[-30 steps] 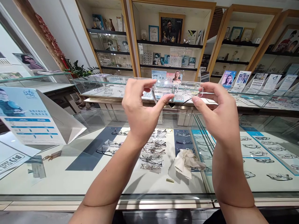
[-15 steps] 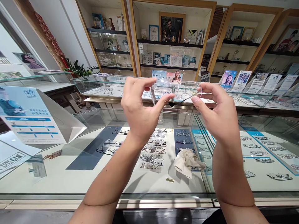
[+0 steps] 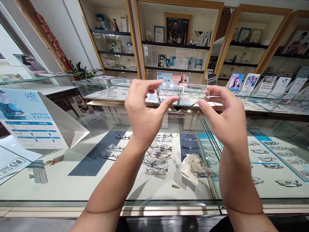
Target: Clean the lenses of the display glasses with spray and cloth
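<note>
A pair of clear, thin-framed eyeglasses is held up above the glass counter, stretched between both hands. My left hand pinches its left end, thumb and fingers closed near the rim and temple. At the other end, my right hand grips the frame between thumb and forefinger, and a dark temple arm slants down from there. Below the hands, a crumpled beige cloth lies on the counter. Near the cloth is a small gold-coloured piece.
Rows of eyeglasses fill the glass showcase beneath my arms. A folded display sign stands at the left. Brochures line the far counter, with wooden-framed shelves behind.
The eyeglasses have tilted slightly between my fingers, and the dark temple arm has shifted a little to the right. Both hands stay almost where they were.
</note>
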A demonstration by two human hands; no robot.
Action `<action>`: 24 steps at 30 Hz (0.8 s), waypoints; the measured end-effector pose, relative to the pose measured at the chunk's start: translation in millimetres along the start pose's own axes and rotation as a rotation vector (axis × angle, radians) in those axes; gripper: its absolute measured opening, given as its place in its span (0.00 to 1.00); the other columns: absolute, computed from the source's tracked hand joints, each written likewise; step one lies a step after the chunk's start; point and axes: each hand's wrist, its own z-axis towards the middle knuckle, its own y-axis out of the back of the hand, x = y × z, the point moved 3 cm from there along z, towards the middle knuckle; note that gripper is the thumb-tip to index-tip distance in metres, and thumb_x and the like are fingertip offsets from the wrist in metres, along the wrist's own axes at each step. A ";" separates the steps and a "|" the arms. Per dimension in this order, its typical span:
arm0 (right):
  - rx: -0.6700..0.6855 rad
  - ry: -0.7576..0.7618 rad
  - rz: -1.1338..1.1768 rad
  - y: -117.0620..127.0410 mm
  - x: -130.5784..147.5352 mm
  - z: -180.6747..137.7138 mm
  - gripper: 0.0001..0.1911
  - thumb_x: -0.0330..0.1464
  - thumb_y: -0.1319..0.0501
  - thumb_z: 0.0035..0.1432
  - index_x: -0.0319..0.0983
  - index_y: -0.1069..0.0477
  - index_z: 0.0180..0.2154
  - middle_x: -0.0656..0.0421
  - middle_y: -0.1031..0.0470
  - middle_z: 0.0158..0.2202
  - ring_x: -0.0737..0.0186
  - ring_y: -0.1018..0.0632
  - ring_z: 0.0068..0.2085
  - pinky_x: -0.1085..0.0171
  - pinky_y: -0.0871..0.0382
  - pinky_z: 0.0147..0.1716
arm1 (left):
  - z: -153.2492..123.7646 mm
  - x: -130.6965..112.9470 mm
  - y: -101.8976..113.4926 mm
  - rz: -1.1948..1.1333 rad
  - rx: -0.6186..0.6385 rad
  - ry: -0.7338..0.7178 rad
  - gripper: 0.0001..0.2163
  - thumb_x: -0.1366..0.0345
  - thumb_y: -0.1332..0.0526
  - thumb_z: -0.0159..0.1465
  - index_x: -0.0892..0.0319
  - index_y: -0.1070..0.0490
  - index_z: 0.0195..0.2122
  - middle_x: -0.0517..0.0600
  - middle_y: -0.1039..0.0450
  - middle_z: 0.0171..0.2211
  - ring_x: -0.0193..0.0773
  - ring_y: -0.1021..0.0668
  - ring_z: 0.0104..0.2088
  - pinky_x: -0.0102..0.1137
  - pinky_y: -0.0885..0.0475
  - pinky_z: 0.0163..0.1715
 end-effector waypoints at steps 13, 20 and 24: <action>-0.127 0.130 -0.086 1.4 13.2 -1.8 0.17 0.36 0.33 0.69 0.47 0.21 0.58 0.53 0.17 0.55 0.50 0.15 0.51 0.45 0.14 0.51 | 6.2 24.4 -6.4 -0.115 0.127 0.094 0.23 0.39 0.29 0.67 0.47 0.22 0.55 0.52 0.17 0.51 0.48 0.16 0.52 0.45 0.17 0.48; -0.190 0.180 -0.057 1.8 14.6 -2.2 0.18 0.30 0.30 0.66 0.43 0.20 0.57 0.54 0.18 0.54 0.53 0.16 0.50 0.46 0.15 0.51 | 3.7 19.7 -9.7 -0.188 0.130 0.142 0.25 0.43 0.24 0.63 0.50 0.23 0.55 0.52 0.19 0.53 0.47 0.16 0.53 0.43 0.18 0.51; -0.171 0.149 -0.023 0.8 14.1 -2.5 0.18 0.31 0.31 0.68 0.47 0.22 0.58 0.53 0.20 0.57 0.49 0.17 0.55 0.43 0.16 0.57 | 0.1 18.5 -13.0 -0.180 0.106 0.138 0.25 0.44 0.24 0.64 0.49 0.24 0.56 0.52 0.20 0.54 0.46 0.17 0.53 0.41 0.18 0.50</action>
